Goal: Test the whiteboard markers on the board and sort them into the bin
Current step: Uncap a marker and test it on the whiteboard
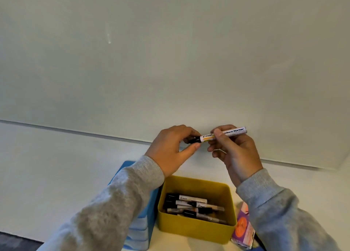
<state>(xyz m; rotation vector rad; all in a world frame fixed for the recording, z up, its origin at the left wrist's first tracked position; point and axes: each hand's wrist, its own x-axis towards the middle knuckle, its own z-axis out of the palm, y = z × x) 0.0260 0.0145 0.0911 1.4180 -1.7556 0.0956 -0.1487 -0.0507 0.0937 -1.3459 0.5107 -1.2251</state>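
**Both hands on one marker, low against the whiteboard**

The whiteboard (pixel 170 52) fills the upper two thirds of the frame, pale grey-green and glossy, with small light glints along the top edge and a faint streak in the upper left. No ink marks show on it. Its bottom edge runs as a thin dark line from the middle left down toward the lower right. Below that line lies a plain off-white wall (pixel 56 165), and a strip of dark carpet (pixel 13 241) shows in the bottom left corner.

Just below centre, the marker (pixel 217 135) lies nearly level in front of the board's lower edge, white barrel to the right and black cap to the left. The right hand (pixel 234 152) grips the barrel, fingers and thumb curled round it. The left hand (pixel 174 146) pinches the black cap between thumb and fingertips. Whether the cap is fully seated cannot be told. Both arms wear grey sleeves (pixel 113 203) rising from the bottom corners.

At bottom centre sits a yellow bin (pixel 197 230), open-topped, holding several markers (pixel 193 206) with black caps piled lengthwise. Touching its left side is a blue bin (pixel 144 230), largely hidden by the left sleeve; its contents cannot be seen. To the right of the yellow bin, a purple and orange box (pixel 243 230) is partly covered by the right sleeve.
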